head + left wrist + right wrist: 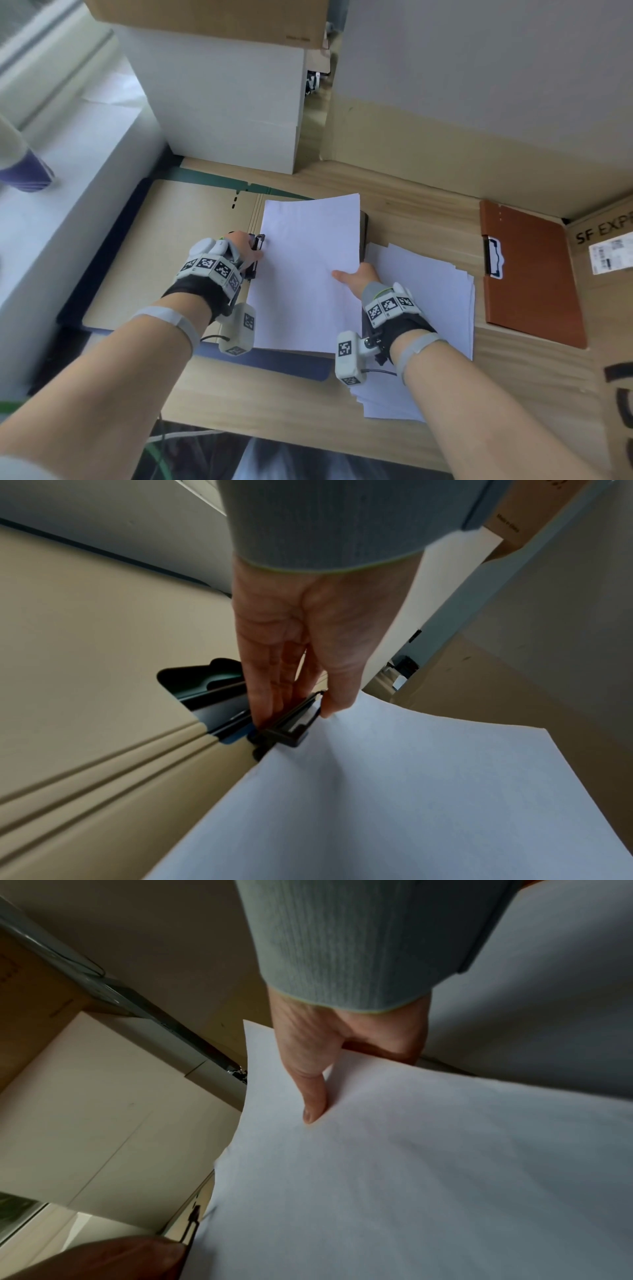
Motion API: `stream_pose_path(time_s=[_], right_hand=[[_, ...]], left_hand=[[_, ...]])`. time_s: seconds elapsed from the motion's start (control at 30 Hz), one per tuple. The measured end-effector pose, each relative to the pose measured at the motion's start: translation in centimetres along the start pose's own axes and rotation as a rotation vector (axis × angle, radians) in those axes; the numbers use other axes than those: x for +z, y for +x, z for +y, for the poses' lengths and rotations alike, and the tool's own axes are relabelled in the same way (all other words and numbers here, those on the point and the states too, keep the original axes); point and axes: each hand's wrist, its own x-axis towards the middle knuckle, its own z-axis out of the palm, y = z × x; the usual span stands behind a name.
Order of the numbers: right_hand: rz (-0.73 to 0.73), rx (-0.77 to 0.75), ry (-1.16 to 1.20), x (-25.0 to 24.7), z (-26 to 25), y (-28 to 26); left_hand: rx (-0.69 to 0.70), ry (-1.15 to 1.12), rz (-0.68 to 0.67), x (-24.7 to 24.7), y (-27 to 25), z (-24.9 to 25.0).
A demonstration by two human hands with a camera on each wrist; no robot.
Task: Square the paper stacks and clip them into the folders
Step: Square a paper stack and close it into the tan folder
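Observation:
An open folder (164,246) with a tan inside lies flat on the wooden table. A black clip (257,245) sits by its spine. My left hand (245,248) pinches the clip (291,726), fingers behind its raised bar and thumb against the paper edge. A white paper stack (305,274) lies tilted over the folder's right half, its left edge at the clip. My right hand (356,275) grips the stack's right edge, thumb on top and fingers hidden beneath. In the right wrist view the thumb presses the sheets (428,1164). A second, fanned paper stack (428,301) lies under my right wrist.
A brown folder (534,274) with a metal clip lies shut at the right. A printed cardboard box (609,274) stands beyond it. A white box (222,102) and cardboard panels rise at the back. A white sill (68,171) runs along the left.

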Motion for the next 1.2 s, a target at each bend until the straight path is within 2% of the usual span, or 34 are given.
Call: stream_pose_path(time_s=[0.17,0.33,0.5,0.63,0.8,1.03,1.13,1.2], right_hand=[[-0.004,-0.014,0.009,0.3,-0.4,-0.2],[-0.003,-0.014,0.021,0.3,-0.6,-0.4],[-0.013,-0.004,0.049,0.3,-0.6,-0.1],[-0.013,-0.015,0.057,-0.2,-0.3,0.0],[0.146,-0.016,-0.011,-2.1,0.3,0.1],[0.083,0.031,-0.025,-3.8,0.7,0.0],[0.08,0.017,-0.002,-4.5,1.5,0.4],[0.096,-0.002,0.024,-5.0,1.9,0.6]], left_hand=[[-0.024,0.035,0.007,0.2,0.0,0.6],[-0.06,0.128,-0.058,0.0,0.2,1.3],[-0.079,0.218,-0.027,0.5,0.2,1.8],[-0.073,0.184,0.002,0.9,0.0,2.0],[-0.069,0.198,0.032,0.7,-0.1,2.3],[-0.036,0.134,0.009,1.3,0.0,3.4],[-0.058,-0.016,0.074,1.0,0.4,2.5],[-0.097,0.022,0.16,0.2,0.4,1.1]])
